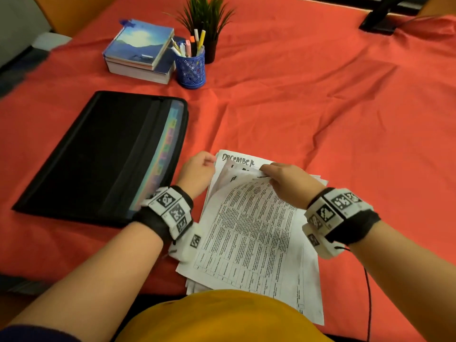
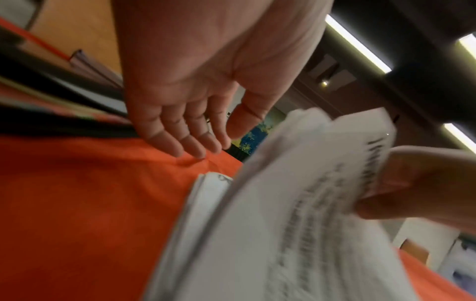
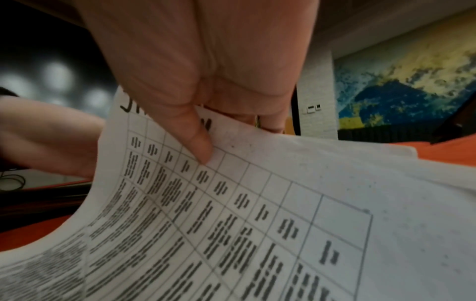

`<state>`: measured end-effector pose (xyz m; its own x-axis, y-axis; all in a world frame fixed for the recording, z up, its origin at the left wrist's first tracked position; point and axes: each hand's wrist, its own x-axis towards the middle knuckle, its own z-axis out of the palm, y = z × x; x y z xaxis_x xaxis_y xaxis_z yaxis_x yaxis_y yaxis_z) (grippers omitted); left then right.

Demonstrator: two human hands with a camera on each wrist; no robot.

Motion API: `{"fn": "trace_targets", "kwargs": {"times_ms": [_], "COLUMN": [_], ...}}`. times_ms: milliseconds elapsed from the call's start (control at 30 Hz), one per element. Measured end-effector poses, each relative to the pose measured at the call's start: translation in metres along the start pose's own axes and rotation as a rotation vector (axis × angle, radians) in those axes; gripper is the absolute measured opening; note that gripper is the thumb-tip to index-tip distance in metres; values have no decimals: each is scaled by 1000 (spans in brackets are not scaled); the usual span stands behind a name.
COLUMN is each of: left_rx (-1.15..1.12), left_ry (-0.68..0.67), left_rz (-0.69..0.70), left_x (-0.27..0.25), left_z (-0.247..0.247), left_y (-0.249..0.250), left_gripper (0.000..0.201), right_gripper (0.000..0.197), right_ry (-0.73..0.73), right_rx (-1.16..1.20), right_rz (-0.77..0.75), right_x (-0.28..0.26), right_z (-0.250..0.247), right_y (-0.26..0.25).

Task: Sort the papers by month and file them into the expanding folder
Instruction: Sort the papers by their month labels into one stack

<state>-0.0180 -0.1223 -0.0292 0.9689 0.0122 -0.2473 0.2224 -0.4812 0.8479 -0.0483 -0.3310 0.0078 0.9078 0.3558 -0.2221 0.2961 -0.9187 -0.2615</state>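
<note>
Nearest the person, the stack of papers (image 1: 256, 243) is lying on the red cloth of the table (image 1: 320, 107), its near end hanging over the edge. The right hand (image 1: 283, 180) is pinching the far edge of the top sheet (image 3: 257, 203) between thumb and fingers and peeling it up, so this grip is holding that one sheet. The left hand (image 1: 197, 172) is hovering at the far left corner of the stack with its fingers straight and relaxed, a wide grip holding nothing; whether it is touching the paper I cannot tell.

The risk, as I judge it, is that the lifted sheet is dragging its neighbours along, fanning the loose stack towards the table edge, since nothing is pinning it down. A second sheet could also cling and get misfiled.

Under the raised edge a sheet is showing the handwritten heading "December". The top sheet's own heading is mostly hidden by the thumb.

Farther left, the black expanding folder (image 1: 103, 154) is lying flat, coloured tabs showing, their labels too blurred to read.
</note>
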Motion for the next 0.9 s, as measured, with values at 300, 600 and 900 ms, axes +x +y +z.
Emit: {"fn": "trace_targets", "kwargs": {"times_ms": [300, 600, 900], "left_rx": [512, 369, -131], "left_ry": [-251, -186, -464], "left_rz": [126, 268, 101], "left_x": [43, 35, 11], "left_z": [5, 10, -10], "left_y": [-1, -1, 11], "left_gripper": [53, 17, 40], "right_gripper": [32, 38, 24], "right_ry": [311, 347, 379], "right_rx": [-174, -200, -171], "right_rz": [-122, -185, -179], "right_x": [-30, -34, -23], "right_z": [32, 28, 27], "right_y": [-23, -3, -2]}}
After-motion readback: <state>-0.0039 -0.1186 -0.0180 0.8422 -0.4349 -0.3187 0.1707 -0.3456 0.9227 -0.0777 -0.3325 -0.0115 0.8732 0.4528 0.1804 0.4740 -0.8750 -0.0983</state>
